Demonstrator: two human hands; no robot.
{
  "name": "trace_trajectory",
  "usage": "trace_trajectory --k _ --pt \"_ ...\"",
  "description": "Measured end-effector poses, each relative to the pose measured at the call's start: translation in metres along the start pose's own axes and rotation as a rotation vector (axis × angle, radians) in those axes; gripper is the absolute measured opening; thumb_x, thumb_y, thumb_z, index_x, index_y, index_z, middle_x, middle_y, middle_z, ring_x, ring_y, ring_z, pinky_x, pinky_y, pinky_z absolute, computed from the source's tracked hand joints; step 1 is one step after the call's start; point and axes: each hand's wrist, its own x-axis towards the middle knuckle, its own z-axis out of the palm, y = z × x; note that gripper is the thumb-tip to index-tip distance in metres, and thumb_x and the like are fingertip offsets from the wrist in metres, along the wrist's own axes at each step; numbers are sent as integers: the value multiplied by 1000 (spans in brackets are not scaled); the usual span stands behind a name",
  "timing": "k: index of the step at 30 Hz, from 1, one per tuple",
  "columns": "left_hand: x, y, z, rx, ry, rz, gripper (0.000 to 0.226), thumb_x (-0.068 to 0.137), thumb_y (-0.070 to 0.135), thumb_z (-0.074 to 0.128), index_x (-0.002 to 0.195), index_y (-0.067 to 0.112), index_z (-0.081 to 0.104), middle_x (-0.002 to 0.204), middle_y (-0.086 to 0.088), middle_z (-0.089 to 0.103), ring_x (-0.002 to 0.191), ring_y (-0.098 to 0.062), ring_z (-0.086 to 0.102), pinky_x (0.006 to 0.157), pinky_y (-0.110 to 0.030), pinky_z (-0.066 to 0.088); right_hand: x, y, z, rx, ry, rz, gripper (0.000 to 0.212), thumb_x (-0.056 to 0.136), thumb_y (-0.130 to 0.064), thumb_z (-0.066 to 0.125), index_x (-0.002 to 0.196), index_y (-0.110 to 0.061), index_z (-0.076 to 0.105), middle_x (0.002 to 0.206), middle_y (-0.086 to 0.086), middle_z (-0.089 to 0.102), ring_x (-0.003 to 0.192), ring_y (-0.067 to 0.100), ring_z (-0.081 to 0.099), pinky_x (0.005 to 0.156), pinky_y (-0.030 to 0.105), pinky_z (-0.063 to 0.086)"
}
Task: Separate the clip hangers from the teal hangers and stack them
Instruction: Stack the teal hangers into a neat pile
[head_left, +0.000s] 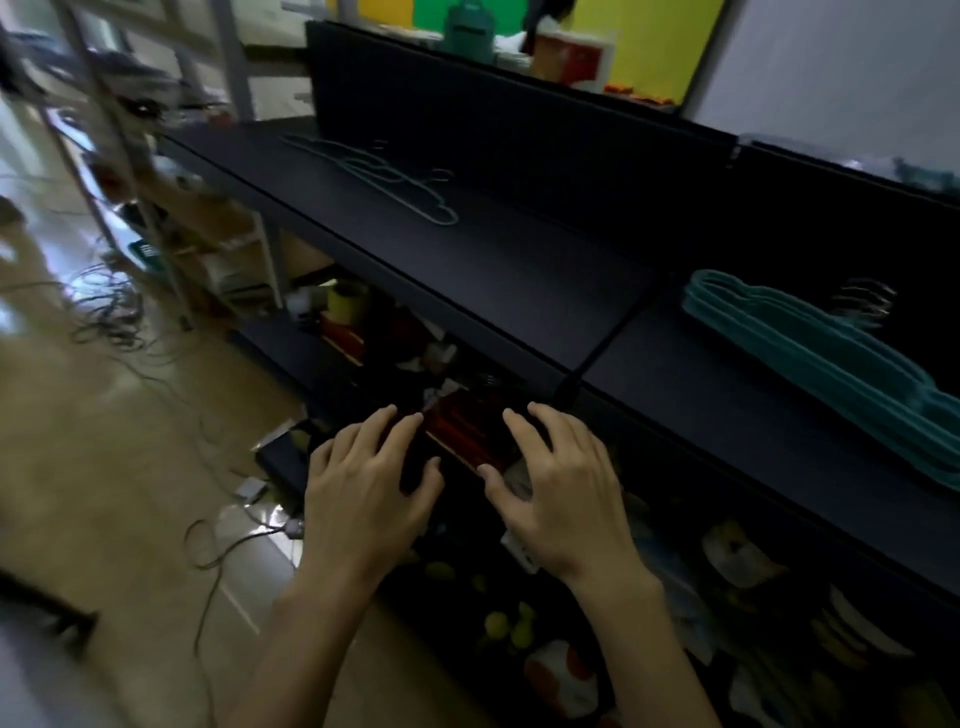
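A thick stack of teal hangers (826, 364) lies on the dark table (519, 291) at the right, metal hooks pointing toward the back panel. Far to the left on the same table lie a few thin teal hangers (384, 176) overlapping each other. My left hand (363, 493) and my right hand (561, 488) hover side by side in front of the table's near edge, below its top. Both have fingers spread and relaxed and hold nothing. I cannot make out clips on any hanger in this dim, blurred view.
A dark back panel (519, 135) rises behind the table. Under the table a lower shelf holds clutter, including a red box (462, 431) between my hands. Cables (218, 540) trail over the floor at the left, and a metal rack (104, 130) stands beyond.
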Motion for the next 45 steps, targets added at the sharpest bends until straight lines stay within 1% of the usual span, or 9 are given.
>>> trace_trajectory --k 5,10,14,21,28,34,40,42,45 --pt "22 -67 -4 9 1 -95 53 82 51 41 123 22 59 128 -1 58 115 -24 54 90 -43 44 53 -39 39 25 -45 -95 54 87 -47 54 131 -17 50 129 7 53 121 23 46 100 38 38" --pt "67 -120 -5 61 46 -164 52 80 50 41 119 22 61 124 -3 61 112 -25 56 86 -43 46 118 -76 81 88 -88 -178 55 87 -48 55 133 -17 49 131 7 51 124 23 44 102 39 37" --pt "116 -163 -14 110 85 -211 52 79 49 42 116 20 63 121 -4 62 107 -26 58 83 -42 46 183 -109 109 147 -93 -244 57 87 -50 49 134 -17 47 132 8 51 124 23 44 102 39 38" --pt "188 -238 -28 232 83 -310 54 80 52 41 121 22 60 125 -3 59 113 -22 55 85 -38 43 282 -165 151 222 -81 -342 60 84 -52 43 131 -16 51 126 9 54 119 25 48 98 40 42" --pt "252 -317 -28 229 93 -341 53 81 51 42 122 22 59 126 -2 59 115 -21 54 86 -39 44 364 -224 195 227 -126 -434 61 85 -56 39 130 -17 51 129 10 54 122 27 48 98 42 43" --pt "344 -392 -13 140 64 -163 53 82 52 41 124 24 57 129 -2 57 117 -23 52 90 -41 42 440 -256 221 223 -31 -350 57 86 -53 46 131 -18 51 133 4 51 125 21 43 100 37 42" --pt "449 -431 -1 20 13 115 49 81 51 44 120 25 60 126 0 59 113 -23 55 86 -40 44 494 -247 215 112 87 -29 60 86 -55 45 134 -19 49 138 3 48 129 19 39 101 38 41" --pt "481 -433 10 -23 -15 229 49 82 51 47 121 25 59 128 0 58 114 -23 55 87 -40 44 501 -238 207 53 117 71 61 86 -56 46 136 -20 47 140 1 46 131 17 37 103 35 36" --pt "522 -423 23 -83 -69 376 53 83 53 42 122 22 59 128 -3 58 114 -26 55 89 -43 44 501 -216 187 3 139 215 61 87 -57 51 138 -23 44 141 -3 43 132 14 33 104 33 32"
